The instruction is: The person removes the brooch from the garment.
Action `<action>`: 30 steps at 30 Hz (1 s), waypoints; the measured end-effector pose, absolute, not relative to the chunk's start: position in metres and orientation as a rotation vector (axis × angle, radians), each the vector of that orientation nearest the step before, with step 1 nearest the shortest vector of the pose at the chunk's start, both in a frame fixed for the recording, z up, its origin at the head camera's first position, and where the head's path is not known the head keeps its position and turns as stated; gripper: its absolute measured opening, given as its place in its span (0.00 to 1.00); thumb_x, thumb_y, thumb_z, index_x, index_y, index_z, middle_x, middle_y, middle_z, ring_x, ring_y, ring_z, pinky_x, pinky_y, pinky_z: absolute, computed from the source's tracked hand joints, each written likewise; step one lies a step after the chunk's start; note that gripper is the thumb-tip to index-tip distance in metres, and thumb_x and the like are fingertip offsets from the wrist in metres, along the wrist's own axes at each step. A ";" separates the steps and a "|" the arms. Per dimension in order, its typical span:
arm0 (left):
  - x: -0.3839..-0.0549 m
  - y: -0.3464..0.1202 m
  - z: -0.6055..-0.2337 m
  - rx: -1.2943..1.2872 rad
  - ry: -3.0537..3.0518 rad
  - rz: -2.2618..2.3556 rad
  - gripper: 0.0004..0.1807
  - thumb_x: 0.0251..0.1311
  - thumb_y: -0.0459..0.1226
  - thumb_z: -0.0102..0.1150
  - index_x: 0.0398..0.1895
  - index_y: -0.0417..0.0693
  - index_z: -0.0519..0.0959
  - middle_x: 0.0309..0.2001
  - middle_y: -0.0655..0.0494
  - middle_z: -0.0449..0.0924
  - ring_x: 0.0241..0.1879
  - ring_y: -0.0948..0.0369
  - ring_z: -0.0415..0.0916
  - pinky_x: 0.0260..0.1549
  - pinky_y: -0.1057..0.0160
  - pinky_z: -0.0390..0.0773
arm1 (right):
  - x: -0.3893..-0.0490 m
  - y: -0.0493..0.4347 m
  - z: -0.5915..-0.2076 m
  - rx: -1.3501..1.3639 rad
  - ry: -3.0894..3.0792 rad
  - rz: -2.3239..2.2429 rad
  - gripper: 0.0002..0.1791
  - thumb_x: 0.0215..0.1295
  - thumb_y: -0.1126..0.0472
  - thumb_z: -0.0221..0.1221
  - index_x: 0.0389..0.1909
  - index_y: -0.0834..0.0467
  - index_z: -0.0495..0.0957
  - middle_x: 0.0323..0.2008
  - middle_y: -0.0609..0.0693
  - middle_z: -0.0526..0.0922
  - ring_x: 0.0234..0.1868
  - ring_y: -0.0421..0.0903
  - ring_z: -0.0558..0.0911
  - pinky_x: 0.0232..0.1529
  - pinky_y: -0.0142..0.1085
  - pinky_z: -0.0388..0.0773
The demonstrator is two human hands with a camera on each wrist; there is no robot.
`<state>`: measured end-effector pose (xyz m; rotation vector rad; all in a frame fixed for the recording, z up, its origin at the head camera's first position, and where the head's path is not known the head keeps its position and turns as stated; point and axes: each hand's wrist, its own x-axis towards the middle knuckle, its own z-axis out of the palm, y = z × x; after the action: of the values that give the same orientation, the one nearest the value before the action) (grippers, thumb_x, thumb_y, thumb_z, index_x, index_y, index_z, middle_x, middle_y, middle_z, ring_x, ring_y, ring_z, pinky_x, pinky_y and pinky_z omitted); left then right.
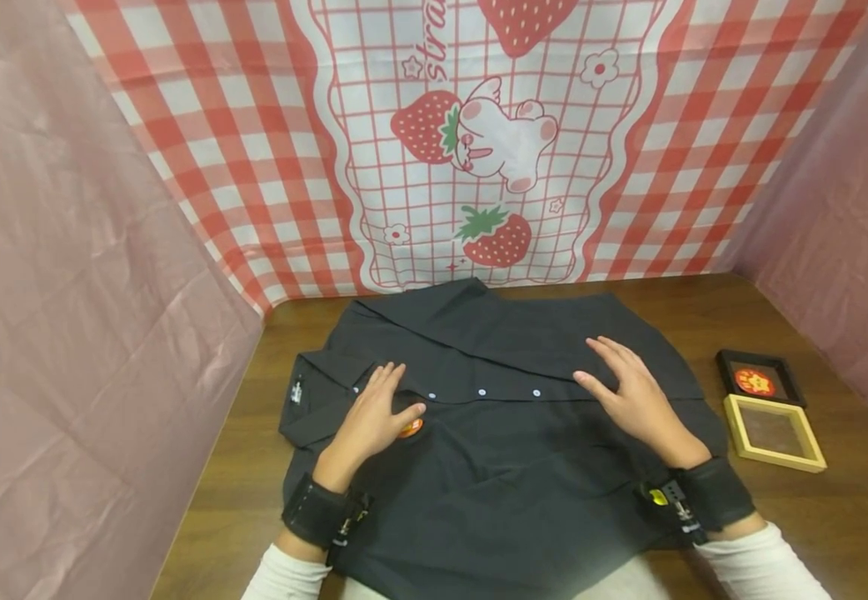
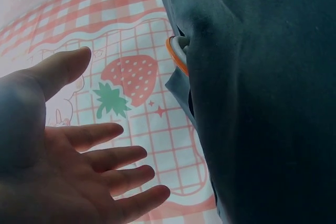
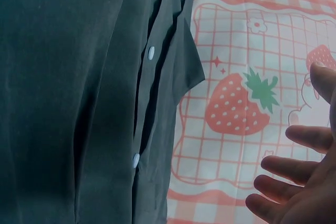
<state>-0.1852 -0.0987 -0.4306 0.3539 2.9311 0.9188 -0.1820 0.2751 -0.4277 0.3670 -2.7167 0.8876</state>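
Note:
A dark grey button-up shirt (image 1: 509, 492) lies spread on the table, its collar (image 1: 314, 421) at the left and a row of pale buttons (image 1: 482, 392) running across it. My left hand (image 1: 371, 418) is over the shirt near the collar, fingers extended and thumb apart. Beside that thumb, an orange-rimmed round badge (image 1: 411, 428) shows on the shirt, partly covered; the left wrist view shows its edge (image 2: 177, 55) standing out from the cloth. Over the shirt's right part is my right hand (image 1: 638, 408), fingers spread. Both wrist views show the hands apart from the cloth, holding nothing.
To the right of the shirt, a black square frame (image 1: 726, 373) with a red and yellow star piece (image 1: 755, 382) sits against a pale yellow frame (image 1: 737, 429). A strawberry-print checked cloth (image 1: 254, 150) hangs behind the wooden table (image 1: 217, 492). Pink curtains (image 1: 82, 333) stand at both sides.

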 end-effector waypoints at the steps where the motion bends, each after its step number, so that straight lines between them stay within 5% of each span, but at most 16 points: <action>1: -0.185 -0.099 -0.431 0.359 2.932 0.920 0.40 0.61 0.49 0.63 0.72 0.42 0.61 0.74 0.39 0.57 0.76 0.43 0.49 0.71 0.40 0.55 | -0.182 0.275 -0.427 0.368 -2.721 0.886 0.35 0.67 0.50 0.59 0.69 0.65 0.64 0.69 0.70 0.62 0.69 0.71 0.60 0.61 0.70 0.58; 30: -0.181 -0.091 -0.433 0.385 2.910 0.932 0.36 0.63 0.48 0.61 0.71 0.42 0.64 0.74 0.41 0.58 0.76 0.43 0.48 0.70 0.40 0.56 | -0.175 0.251 -0.427 0.476 -2.767 0.883 0.34 0.66 0.52 0.61 0.69 0.62 0.65 0.69 0.67 0.64 0.68 0.68 0.63 0.61 0.68 0.62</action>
<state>-0.1813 -0.0905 -0.4330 0.3845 2.9099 0.9318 -0.1750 0.2514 -0.4266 0.4762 -2.7670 0.8825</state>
